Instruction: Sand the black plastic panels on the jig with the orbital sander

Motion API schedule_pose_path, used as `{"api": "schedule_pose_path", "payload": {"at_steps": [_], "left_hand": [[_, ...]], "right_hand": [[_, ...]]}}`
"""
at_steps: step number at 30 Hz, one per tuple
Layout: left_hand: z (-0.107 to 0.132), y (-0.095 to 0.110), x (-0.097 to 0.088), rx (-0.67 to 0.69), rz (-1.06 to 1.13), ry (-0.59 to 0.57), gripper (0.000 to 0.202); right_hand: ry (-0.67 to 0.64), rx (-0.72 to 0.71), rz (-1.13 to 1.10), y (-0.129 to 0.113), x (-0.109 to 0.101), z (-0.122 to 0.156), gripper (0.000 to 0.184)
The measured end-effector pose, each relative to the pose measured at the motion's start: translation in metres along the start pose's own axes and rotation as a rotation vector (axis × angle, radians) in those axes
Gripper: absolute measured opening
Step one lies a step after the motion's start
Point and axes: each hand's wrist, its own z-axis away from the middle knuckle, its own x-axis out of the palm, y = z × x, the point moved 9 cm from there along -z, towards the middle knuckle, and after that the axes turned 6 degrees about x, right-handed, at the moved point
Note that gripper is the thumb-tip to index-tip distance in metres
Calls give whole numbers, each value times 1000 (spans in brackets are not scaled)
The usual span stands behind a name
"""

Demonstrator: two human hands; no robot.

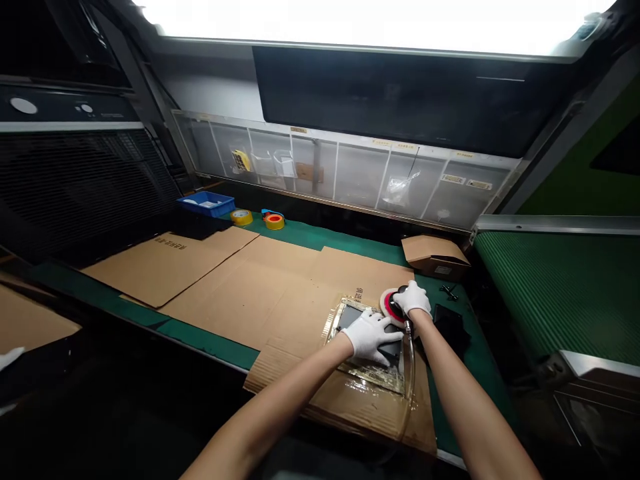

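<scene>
My left hand [369,335], in a white glove, lies with fingers spread on a dark flat panel [351,313]. A taped, shiny border [367,380] runs round that panel on the cardboard. In my white-gloved right hand [414,299] is a round air polisher [392,307] with a red and white pad. The fingers wrap over its black top. At the panel's upper right corner the pad is tilted; whether it touches the panel I cannot tell. A clear hose [411,363] hangs from the polisher toward the front edge.
Flat cardboard sheets [240,287] cover much of the green table [310,233]. Tape rolls [274,221] and a blue tray [207,204] stand at the back left. An open carton [436,255] sits back right, beside a green conveyor [560,287]. Another person's gloved hand [10,358] shows far left.
</scene>
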Motion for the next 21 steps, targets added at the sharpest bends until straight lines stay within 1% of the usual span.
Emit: {"api": "schedule_pose_path", "payload": {"at_steps": [3, 6, 10, 12, 14, 15, 16, 17, 18, 19, 20, 21], "left_hand": [[8, -2, -2, -102, -16, 39, 80], [7, -2, -2, -158, 3, 65, 82], [8, -6, 0, -256, 42, 72, 92], [13, 1, -4, -251, 42, 123, 93], [24, 15, -6, -192, 91, 178, 85], [33, 22, -6, -176, 158, 188, 75], [43, 25, -6, -192, 249, 199, 65], [55, 25, -9, -241, 352, 229, 59], [69, 20, -17, -317, 454, 294, 58], [82, 11, -30, -413, 543, 404, 58], [95, -1, -48, -512, 610, 549, 56], [105, -14, -68, -588, 656, 709, 50]], "right_hand": [[19, -7, 2, -3, 2, 1, 58], [24, -35, 4, -10, 0, 4, 52], [28, -105, 1, -22, -15, 11, 53], [49, -146, -8, -28, -25, 19, 54], [68, -210, -10, -33, -30, 31, 52], [70, -251, -9, -36, -29, 40, 50], [54, -295, 0, -38, -23, 50, 47], [27, -334, 19, -41, -15, 60, 45], [2, -365, 46, -44, -5, 72, 42], [-18, -392, 76, -48, 5, 83, 40], [-32, -415, 102, -53, 14, 94, 40], [-46, -434, 128, -60, 21, 103, 40]]}}
